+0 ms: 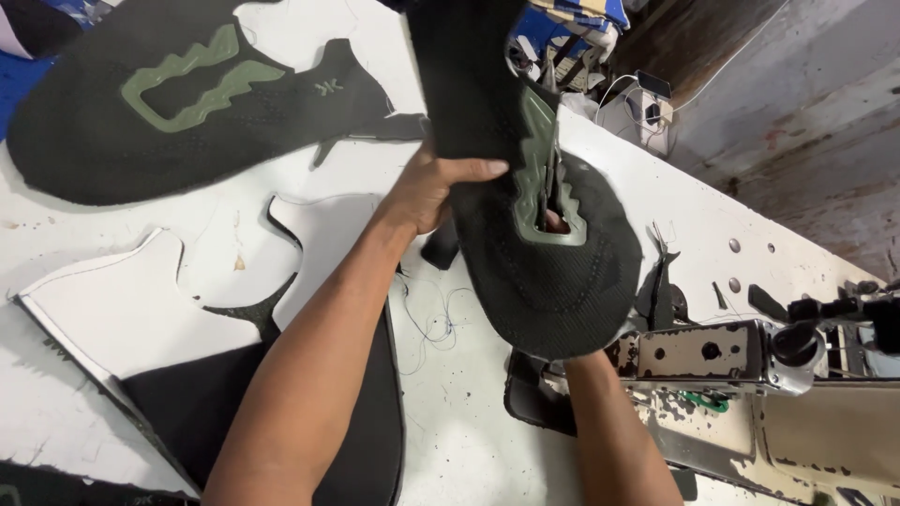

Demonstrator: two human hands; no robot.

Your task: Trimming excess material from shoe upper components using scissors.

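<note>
Both hands hold one black knitted shoe upper (544, 253) up above the middle of the white counter (450, 440), just beside the worn sewing machine (712, 356) at the counter's right edge. The left hand (427, 192) has its grip closed on the upper's near edge, thumb lying across the knit; the right hand (586, 361) comes up from beneath the piece and is almost wholly hidden by it, so its grip cannot be told, though a fingertip seems to show through the slot in the grey-green trim (544, 169). The step looks like turning and checking the piece by the machine — lining an edge up would call for a flat, steady hold from both hands. Counted: two black uppers with grey-green trim in view, the held one and a second upper (187, 103) lying flat toward the far left corner; two white cut panels (112, 309) on the left side; one dark sheet (366, 440) under the left forearm; loose threads (431, 319) between.
</note>
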